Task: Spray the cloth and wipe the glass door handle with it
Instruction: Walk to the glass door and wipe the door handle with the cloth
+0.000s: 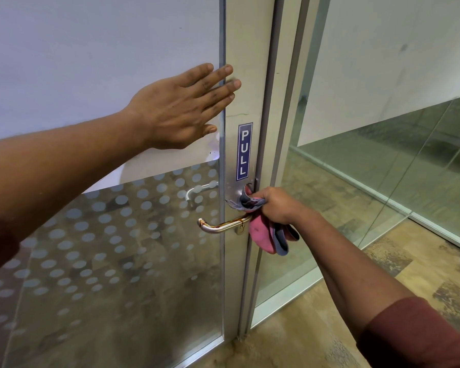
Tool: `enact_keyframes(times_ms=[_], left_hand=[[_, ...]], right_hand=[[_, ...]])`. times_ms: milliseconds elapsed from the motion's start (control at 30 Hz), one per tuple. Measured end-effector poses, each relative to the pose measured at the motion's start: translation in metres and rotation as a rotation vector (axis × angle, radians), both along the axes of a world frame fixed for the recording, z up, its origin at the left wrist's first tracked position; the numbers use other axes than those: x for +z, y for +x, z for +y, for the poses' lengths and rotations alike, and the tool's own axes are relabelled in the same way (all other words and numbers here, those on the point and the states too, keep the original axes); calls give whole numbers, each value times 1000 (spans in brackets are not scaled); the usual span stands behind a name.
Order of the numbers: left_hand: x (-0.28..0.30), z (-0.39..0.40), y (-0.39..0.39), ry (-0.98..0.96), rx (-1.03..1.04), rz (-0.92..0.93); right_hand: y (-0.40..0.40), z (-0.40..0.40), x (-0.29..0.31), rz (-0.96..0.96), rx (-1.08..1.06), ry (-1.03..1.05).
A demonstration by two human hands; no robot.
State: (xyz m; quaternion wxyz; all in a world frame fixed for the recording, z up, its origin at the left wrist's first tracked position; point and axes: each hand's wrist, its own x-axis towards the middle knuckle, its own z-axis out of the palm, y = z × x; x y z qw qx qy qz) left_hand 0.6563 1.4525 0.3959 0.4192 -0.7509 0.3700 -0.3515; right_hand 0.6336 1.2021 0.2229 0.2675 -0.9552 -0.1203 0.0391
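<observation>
The wiping looks under way: the right hand [275,205] is closed around a bunched pink and grey cloth [263,235], pressing it against the metal plate at the root of the door handle [221,226], whose curved bar, still streaked with rusty brown, seems yet to be wiped. No spray bottle is in view, so whether the cloth is wet cannot be told. The left hand [181,107] lies flat and empty on the glass door [104,235] above, steadying it, while the door's edge, just beside the frame [290,102], leaves little room on the cloth side.
</observation>
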Motion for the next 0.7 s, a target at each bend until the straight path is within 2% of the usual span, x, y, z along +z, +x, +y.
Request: enact_keyframes(times_ms=[700], left_hand=[[-3, 2, 5, -3, -53, -15]], right_hand=[[-12, 10, 3, 22, -90, -15]])
